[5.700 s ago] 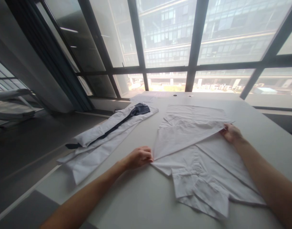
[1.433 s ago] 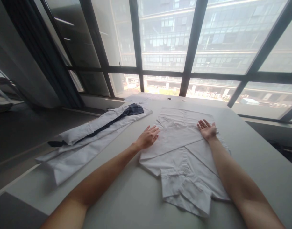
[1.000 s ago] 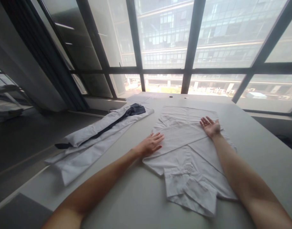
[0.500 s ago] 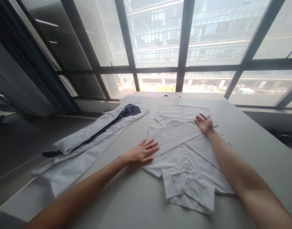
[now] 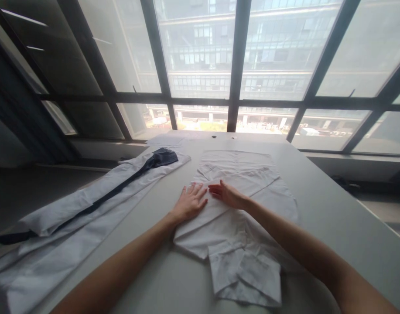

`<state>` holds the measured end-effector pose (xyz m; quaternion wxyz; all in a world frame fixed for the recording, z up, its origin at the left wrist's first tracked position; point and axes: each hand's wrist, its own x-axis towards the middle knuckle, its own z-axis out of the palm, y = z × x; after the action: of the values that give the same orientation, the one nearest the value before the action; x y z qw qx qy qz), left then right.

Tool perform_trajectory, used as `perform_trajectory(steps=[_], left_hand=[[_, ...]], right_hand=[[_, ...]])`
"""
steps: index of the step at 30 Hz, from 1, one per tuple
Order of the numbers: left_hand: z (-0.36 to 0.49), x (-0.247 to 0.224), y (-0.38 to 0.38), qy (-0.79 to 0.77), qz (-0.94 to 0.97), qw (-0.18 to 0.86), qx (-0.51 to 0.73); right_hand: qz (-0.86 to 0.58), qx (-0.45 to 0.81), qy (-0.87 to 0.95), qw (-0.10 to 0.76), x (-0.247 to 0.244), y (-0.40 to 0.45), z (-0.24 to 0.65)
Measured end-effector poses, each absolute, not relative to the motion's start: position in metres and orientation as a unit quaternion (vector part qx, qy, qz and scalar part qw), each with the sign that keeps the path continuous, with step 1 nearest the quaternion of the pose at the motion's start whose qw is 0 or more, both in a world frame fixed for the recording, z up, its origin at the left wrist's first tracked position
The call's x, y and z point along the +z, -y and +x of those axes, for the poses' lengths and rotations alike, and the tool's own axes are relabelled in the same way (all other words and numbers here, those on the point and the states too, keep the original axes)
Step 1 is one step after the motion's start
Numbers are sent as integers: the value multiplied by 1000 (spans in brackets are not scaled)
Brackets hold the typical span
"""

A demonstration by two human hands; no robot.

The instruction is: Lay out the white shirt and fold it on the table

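Note:
A white shirt [image 5: 219,224] lies on the white table [image 5: 320,192], its sleeves folded across the body and its collar end toward me. My left hand [image 5: 190,201] rests flat on the shirt's left edge, fingers spread. Close beside it, my right hand [image 5: 228,194] is over the middle of the shirt with its fingers stretched out toward the left hand. Neither hand grips the cloth. Part of the shirt's right side is hidden under my right forearm.
On the left lie white garments [image 5: 98,218] with a dark navy strip of cloth [image 5: 121,187] along them. Sheets of paper [image 5: 165,138] sit at the table's far left. Large windows [image 5: 200,56] rise behind the table, and a dark curtain [image 5: 19,104] hangs at the left.
My right hand has moved left across the shirt, from its right side to beside my left hand. The left hand stays on the left edge. The view has turned slightly right.

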<state>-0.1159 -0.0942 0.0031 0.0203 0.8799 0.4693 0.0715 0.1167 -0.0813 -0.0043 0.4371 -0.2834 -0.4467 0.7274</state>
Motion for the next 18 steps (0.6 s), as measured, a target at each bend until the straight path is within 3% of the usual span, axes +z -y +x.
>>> perform_trajectory(steps=[3, 6, 11, 18], left_hand=[[-118, 3, 96, -485, 871, 30, 69], [-117, 4, 96, -490, 868, 41, 71], [-116, 6, 96, -495, 865, 49, 63], [-116, 10, 100, -498, 864, 39, 60]], right_hand=[[-287, 761, 381, 441, -3, 73, 150], [-318, 750, 301, 496, 5, 53, 211], [-403, 580, 149, 692, 7, 41, 316], [-435, 433, 136, 777, 4, 52, 367]])
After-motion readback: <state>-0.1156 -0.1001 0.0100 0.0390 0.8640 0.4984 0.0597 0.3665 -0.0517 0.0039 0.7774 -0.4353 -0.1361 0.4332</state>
